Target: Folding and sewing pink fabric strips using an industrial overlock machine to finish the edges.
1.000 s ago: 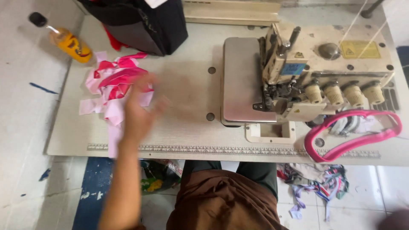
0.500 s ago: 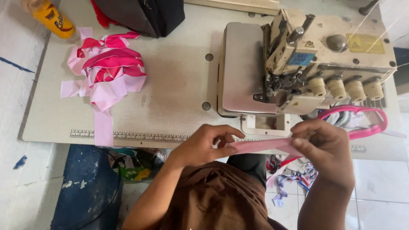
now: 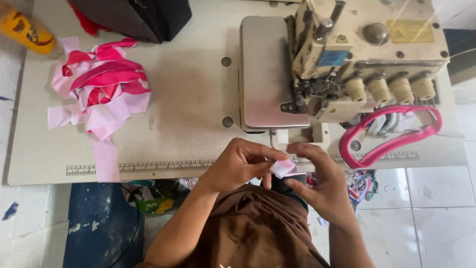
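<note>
Both hands, left [image 3: 237, 166] and right [image 3: 317, 181], pinch a pink strip [image 3: 283, 167] (light, limp cloth, likely best gripped at its edges) over the bench [image 3: 188, 124].

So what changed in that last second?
The left hand left the pink pile and came back to the table's near edge; both hands, with the right hand, now pinch a small pale pink piece, bunched instead of stretched. Pile, sewing machine and pink loop stayed put.

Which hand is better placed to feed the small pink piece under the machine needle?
Probably the right hand: it sits nearer the sewing machine, and both hands pinch the pink piece.
</note>
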